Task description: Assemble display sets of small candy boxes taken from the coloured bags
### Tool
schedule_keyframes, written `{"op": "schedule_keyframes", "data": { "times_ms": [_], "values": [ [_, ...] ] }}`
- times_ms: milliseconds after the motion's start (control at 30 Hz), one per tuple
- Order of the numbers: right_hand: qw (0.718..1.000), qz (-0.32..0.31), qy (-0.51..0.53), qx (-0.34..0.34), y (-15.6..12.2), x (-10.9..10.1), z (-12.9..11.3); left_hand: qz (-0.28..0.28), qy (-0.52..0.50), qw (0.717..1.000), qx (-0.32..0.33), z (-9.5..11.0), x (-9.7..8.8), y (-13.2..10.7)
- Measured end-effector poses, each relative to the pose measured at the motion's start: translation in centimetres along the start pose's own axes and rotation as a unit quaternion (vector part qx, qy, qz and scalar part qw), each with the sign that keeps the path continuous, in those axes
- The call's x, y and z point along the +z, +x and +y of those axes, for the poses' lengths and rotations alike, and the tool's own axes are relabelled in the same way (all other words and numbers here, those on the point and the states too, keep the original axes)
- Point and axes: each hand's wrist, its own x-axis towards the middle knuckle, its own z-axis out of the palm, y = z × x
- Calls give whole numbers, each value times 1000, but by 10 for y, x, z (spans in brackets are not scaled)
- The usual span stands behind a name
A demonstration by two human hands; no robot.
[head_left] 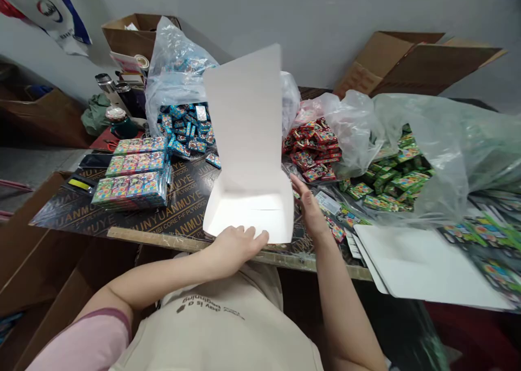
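An open white cardboard box (pixel 248 208) with its lid standing upright sits at the near edge of the table (pixel 183 208). My left hand (pixel 238 244) rests on the box's front wall, fingers curled over the rim. Stretched flat, my right hand (pixel 309 208) presses against the box's right side wall. Nothing shows inside the box.
Stacks of colourful small packs (pixel 132 178) lie to the left. Plastic bags hold blue packs (pixel 187 126), red packs (pixel 313 145) and green packs (pixel 391 178). Flat white box blanks (pixel 423 262) overhang the edge at right. Cardboard boxes (pixel 411 61) stand behind, bottles (pixel 118 105) at back left.
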Motion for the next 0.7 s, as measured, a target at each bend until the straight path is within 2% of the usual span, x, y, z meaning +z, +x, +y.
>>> {"op": "schedule_keyframes", "data": {
  "times_ms": [67,133,200,233,267,300,333,367,400,433,467,500,533,567,633,700],
  "values": [
    [999,-21,-46,1,-8,16,15,-55,86,995,-23,-24,35,20],
    [991,-2,-131,-17,-17,34,23,-82,106,991,5,-42,59,36],
    [979,39,-195,-50,-24,51,23,-90,97,991,16,-53,66,40],
    [975,55,-204,-73,-27,60,20,-83,84,993,18,-57,61,37],
    [974,61,-196,-97,-29,70,15,-57,63,996,13,-62,51,30],
    [977,58,-172,-115,-29,80,9,-7,39,999,1,-67,36,18],
    [982,44,-137,-122,-28,93,1,69,9,997,-16,-74,17,0],
    [989,18,-95,-116,-26,107,-7,181,-13,982,-54,-83,-6,-21],
    [994,-19,-46,-95,-22,124,-15,314,-7,942,-123,-95,-31,-47],
    [996,-66,6,-64,-16,143,-23,435,9,878,-200,-110,-55,-74],
    [991,-122,59,-25,-8,164,-30,525,24,806,-272,-127,-79,-103],
    [977,-182,108,19,2,186,-36,562,13,751,-345,-145,-99,-130],
    [957,-240,148,67,13,208,-40,568,-24,710,-416,-164,-115,-155],
    [934,-293,167,117,25,229,-43,542,-92,686,-476,-183,-125,-177],
    [898,-361,148,202,50,267,-46,497,-163,679,-515,-214,-133,-206],
    [886,-384,99,242,72,296,-44,448,-233,679,-533,-237,-126,-218]
  ]
}}
